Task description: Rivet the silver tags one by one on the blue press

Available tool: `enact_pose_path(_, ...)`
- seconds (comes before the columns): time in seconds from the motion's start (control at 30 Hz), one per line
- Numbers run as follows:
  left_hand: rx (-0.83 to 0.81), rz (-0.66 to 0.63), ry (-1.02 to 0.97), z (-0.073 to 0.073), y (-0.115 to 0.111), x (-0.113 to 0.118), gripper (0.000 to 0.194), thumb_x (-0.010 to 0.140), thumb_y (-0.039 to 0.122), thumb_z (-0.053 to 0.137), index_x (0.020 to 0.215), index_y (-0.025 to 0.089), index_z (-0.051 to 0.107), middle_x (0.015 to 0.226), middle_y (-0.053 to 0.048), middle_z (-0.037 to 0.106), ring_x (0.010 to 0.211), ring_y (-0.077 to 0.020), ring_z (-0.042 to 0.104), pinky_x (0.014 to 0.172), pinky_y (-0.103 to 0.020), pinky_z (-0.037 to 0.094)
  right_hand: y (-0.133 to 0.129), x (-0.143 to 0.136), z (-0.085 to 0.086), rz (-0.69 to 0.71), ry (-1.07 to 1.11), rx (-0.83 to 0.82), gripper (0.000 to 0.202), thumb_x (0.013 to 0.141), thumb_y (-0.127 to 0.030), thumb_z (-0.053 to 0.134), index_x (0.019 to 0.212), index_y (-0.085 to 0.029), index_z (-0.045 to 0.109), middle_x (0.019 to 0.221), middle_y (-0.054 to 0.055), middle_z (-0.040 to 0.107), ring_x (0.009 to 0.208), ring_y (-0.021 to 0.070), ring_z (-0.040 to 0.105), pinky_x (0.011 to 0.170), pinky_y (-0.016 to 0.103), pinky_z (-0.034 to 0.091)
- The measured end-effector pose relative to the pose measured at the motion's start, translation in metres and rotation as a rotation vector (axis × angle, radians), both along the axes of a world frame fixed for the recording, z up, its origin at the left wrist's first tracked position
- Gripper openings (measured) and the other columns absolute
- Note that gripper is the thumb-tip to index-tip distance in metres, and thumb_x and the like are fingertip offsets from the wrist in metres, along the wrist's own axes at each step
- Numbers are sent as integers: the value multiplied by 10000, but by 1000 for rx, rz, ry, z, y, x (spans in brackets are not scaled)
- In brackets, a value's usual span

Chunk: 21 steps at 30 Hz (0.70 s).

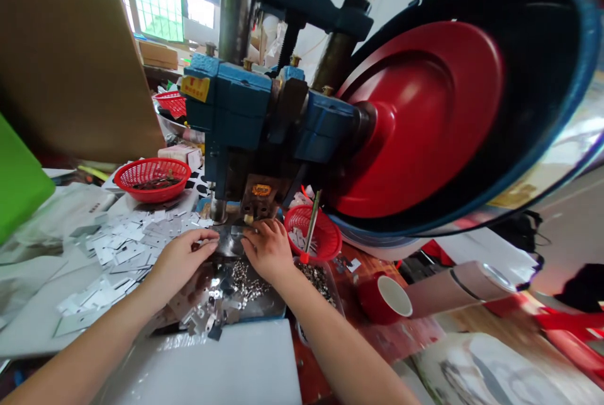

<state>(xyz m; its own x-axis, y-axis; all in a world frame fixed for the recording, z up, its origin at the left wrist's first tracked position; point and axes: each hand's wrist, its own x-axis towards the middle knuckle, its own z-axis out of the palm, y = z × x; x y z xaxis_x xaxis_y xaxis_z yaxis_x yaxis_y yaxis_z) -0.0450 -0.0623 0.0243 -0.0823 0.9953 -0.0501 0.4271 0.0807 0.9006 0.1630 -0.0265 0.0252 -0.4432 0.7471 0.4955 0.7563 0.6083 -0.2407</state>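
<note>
A blue press (240,103) with a large red wheel (425,116) stands before me. My left hand (184,260) is at the left of the metal work plate (229,243), its thumb and fingers curled close together; what they hold, if anything, is too small to name. My right hand (268,251) rests at the plate's right side, just below the press head, fingers bent down over a small piece I cannot make out. Small metal parts (245,282) and bent plates (202,310) lie on the tray below my hands. Flat silver plates (125,244) are heaped to the left.
A red basket (153,197) with dark pieces stands at the left, another red basket (330,241) right of the press. A box of small parts (321,279), a red cup (384,299) and a pink bottle (460,285) are on the right. White foam (245,361) lies in front.
</note>
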Motion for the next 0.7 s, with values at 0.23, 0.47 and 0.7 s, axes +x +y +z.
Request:
enact_pose_path(0.23, 97, -58, 71, 4, 31, 23, 352, 778, 472, 542, 947, 194, 674, 894, -36, 724, 836, -208, 656, 732, -307, 488, 10, 5, -11, -45, 419, -97, 175, 866, -208, 531, 956, -211, 681, 1006, 48, 665, 967, 180, 585, 875, 320, 453)
enact_pose_path(0.47, 173, -118, 272, 2, 50, 36, 298, 794, 424, 508, 877, 226, 716, 953, -49, 714, 931, -248, 633, 827, -355, 455, 7, 10, -17, -78, 394, -96, 227, 845, -129, 495, 906, -222, 693, 986, 48, 652, 957, 180, 581, 877, 319, 456)
enact_pose_path(0.7, 205, -147, 376, -2, 60, 40, 279, 794, 406, 518, 869, 242, 732, 982, -47, 697, 925, -242, 633, 857, -351, 450, 7, 9, -16, -53, 270, -93, 373, 800, -50, 485, 971, -288, 715, 1069, 23, 622, 1009, 186, 535, 915, 328, 425)
